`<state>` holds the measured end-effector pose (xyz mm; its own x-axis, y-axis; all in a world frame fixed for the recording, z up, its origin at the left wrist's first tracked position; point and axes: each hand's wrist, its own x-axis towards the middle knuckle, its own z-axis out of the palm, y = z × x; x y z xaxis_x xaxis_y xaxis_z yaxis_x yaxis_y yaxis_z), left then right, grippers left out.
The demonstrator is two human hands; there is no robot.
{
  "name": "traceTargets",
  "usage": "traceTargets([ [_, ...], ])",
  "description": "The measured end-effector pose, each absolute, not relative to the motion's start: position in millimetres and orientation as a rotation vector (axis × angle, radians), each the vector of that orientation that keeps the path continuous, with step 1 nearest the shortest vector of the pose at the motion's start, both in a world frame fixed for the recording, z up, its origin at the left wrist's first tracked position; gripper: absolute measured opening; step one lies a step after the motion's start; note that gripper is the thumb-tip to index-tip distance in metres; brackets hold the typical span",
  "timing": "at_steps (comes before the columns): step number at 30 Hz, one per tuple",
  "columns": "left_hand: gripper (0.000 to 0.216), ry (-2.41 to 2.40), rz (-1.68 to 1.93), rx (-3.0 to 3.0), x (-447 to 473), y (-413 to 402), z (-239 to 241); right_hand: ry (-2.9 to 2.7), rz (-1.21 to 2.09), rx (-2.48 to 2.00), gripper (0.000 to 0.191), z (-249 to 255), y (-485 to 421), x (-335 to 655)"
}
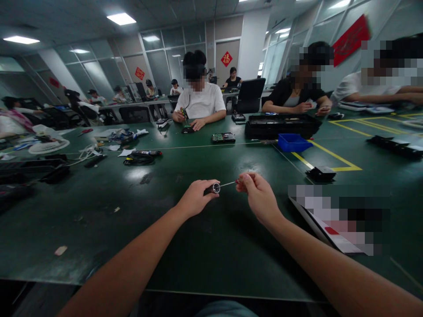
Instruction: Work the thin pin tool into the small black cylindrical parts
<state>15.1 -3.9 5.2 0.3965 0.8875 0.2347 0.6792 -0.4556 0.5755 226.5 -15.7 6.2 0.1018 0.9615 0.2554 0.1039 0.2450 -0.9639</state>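
My left hand [195,199] is closed around the dark handle of a small screwdriver [216,187], whose silver collar faces right. Its thin metal shaft runs right to my right hand [259,193], which pinches the tip end between thumb and fingers. Both hands hover just above the dark green table [132,211], close together in the middle of the view.
A flat white-edged item [333,235] lies right of my right hand. A small black device [321,173], a blue bin [292,142] and a black case [280,125] lie beyond. Cables [139,158] and clutter sit at the left. Across the table a person in white [200,103] and others work.
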Motion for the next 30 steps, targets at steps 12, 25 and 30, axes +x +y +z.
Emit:
traceTargets([
  [12,0.036,1.327,0.753,2.254,14.6,-6.4,2.3,-1.670,0.601,-1.166,0.016,21.5,-29.9,227.8],
  [25,0.038,1.327,0.858,2.206,9.9,-1.8,-3.8,-1.685,0.666,-1.210,0.031,13.6,-28.6,227.9],
  [30,0.038,1.348,0.848,2.201,10.2,-1.3,-6.8,-1.465,0.790,-1.120,0.026,7.5,-23.4,223.9],
])
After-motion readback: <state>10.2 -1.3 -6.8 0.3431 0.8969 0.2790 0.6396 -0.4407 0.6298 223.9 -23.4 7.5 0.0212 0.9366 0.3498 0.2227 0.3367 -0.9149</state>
